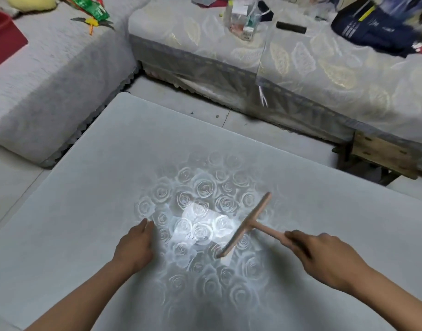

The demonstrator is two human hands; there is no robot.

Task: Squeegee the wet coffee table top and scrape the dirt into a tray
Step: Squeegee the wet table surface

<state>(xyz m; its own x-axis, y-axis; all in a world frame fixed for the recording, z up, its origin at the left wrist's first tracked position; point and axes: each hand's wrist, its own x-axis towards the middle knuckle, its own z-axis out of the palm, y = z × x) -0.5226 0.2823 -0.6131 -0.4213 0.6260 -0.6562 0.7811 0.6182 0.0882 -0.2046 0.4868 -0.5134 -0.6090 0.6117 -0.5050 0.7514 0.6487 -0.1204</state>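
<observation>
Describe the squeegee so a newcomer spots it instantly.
Start at the pale, rose-patterned coffee table top. Over the roses, the right hand grips a handle. That pinkish T-shaped squeegee is the only tool there; the left hand holds nothing.

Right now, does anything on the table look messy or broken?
Nothing looks spilled or broken. The only odd thing: the right hand holds the squeegee on the table top, yet no tray for the dirt shows on it.
</observation>
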